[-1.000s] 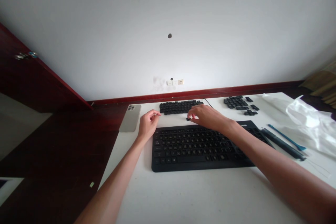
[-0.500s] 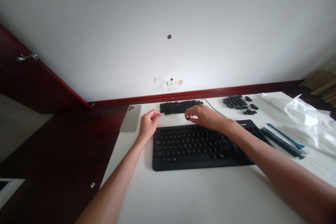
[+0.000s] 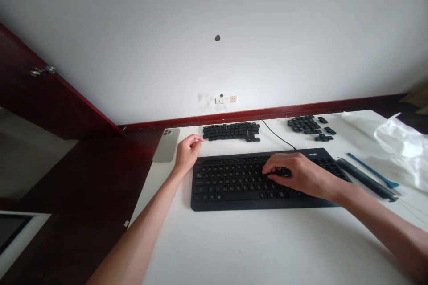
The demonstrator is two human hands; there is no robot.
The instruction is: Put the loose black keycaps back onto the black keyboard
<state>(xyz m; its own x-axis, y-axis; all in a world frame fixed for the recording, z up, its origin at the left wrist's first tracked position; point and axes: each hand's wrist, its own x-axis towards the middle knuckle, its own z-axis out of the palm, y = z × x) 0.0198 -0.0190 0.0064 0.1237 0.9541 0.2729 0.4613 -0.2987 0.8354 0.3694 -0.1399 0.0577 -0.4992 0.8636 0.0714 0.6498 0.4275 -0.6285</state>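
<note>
A black keyboard (image 3: 234,187) lies on the white table (image 3: 254,249). My right hand (image 3: 297,173) rests over its middle-right rows, fingers bent down and pressed together on a small black keycap (image 3: 282,172) against the keys. My left hand (image 3: 187,152) sits on the table by the keyboard's far left corner, fingers curled, thumb and forefinger touching, with nothing visible in them. Behind the keyboard lies a block of loose black keycaps (image 3: 231,131).
A second group of keycaps (image 3: 307,125) lies at the back right. A phone (image 3: 166,144) lies face down at the table's left edge. A black bar (image 3: 366,179), a blue pry tool (image 3: 372,170) and a clear plastic bag (image 3: 397,142) lie to the right. The keyboard's cable (image 3: 277,136) runs backward.
My right hand has come back from the loose keycaps behind the keyboard and down onto the keyboard's middle-right rows with a keycap. The left hand has hardly moved.
</note>
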